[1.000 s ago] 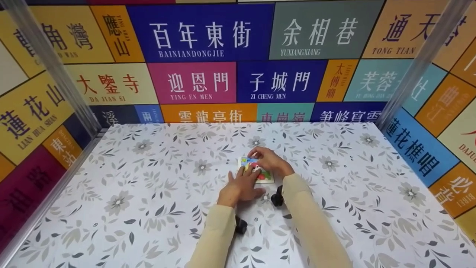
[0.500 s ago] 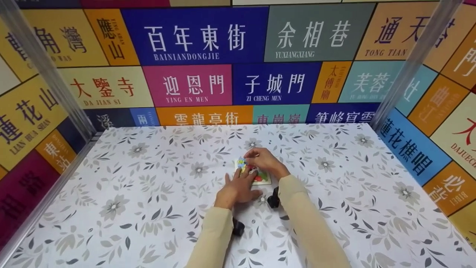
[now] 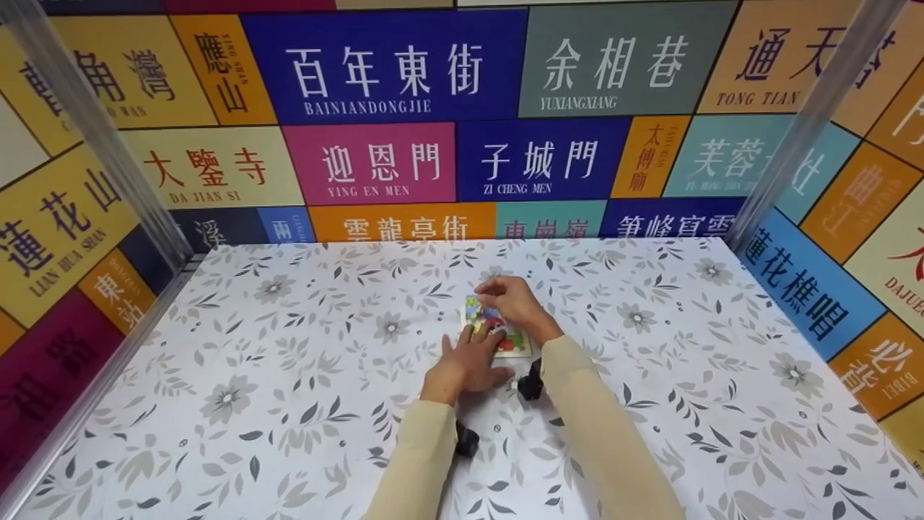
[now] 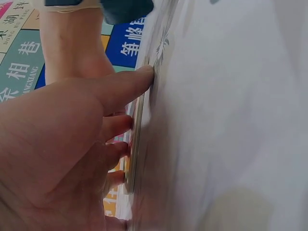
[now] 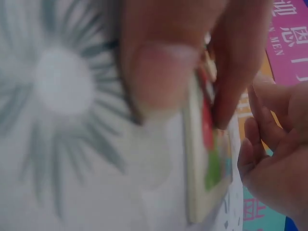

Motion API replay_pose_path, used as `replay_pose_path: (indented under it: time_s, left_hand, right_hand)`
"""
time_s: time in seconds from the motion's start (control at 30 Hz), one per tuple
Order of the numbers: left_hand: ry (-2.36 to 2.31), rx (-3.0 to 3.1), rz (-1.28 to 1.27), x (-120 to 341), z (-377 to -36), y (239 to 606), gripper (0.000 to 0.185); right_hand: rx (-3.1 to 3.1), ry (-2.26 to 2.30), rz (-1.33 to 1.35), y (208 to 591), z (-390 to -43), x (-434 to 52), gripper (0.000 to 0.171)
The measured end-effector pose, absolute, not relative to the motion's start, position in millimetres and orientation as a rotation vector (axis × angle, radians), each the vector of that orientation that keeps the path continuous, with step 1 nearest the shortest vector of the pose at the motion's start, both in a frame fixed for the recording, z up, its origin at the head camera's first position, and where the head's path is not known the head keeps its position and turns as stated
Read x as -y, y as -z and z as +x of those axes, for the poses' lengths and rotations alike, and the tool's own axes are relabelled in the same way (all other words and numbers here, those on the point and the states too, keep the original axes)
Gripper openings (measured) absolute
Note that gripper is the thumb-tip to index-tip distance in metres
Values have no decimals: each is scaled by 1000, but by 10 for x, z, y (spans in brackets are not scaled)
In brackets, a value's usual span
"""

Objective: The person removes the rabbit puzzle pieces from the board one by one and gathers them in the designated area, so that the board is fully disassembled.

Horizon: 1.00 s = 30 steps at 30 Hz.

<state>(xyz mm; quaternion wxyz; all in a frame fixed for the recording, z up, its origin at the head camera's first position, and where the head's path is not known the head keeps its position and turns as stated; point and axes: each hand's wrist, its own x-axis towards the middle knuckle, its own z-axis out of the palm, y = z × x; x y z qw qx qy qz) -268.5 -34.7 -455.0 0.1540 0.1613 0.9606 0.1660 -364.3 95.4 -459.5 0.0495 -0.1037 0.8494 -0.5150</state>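
Note:
A small, thick picture board [image 3: 514, 343], which looks like a child's wooden puzzle, lies on the table in the head view. Its picture shows red, green, blue and yellow patches. My left hand [image 3: 465, 366] rests on its lower left part with spread fingers. In the left wrist view that hand's thumb [image 4: 127, 86] touches the cloth and its fingertips press the board's face. My right hand [image 3: 514, 300] is over the upper right part with bent fingers. In the right wrist view the right hand [image 5: 276, 149] has curled fingers; whether they pinch a piece is hidden.
A white cloth [image 3: 303, 404] printed with grey flowers and leaves covers the table. Colourful panels with Chinese lettering [image 3: 386, 68] stand behind and at both sides. Clear upright posts [image 3: 787, 130] mark the back corners. A black device [image 3: 468, 439] is worn on each wrist.
My right hand's fingertips shift slightly left and then up over the board's top edge. More of the upper left picture shows. My left hand stays on the board while the head view sways a little.

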Motion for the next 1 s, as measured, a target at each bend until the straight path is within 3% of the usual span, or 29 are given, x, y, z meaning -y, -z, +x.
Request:
replay_pose_path:
  time_s: [0.6,1.0]
  left_hand:
    - [-498,-2731,451,345,-2703,4564,72]
    - [-473,-2729,454,329,-2686,4547,72]
  right_hand:
    - [-2667,1330,-158,4400,-3686,-1703,22]
    - [-2581,1374,-107,4504,-3636,-1987,23]
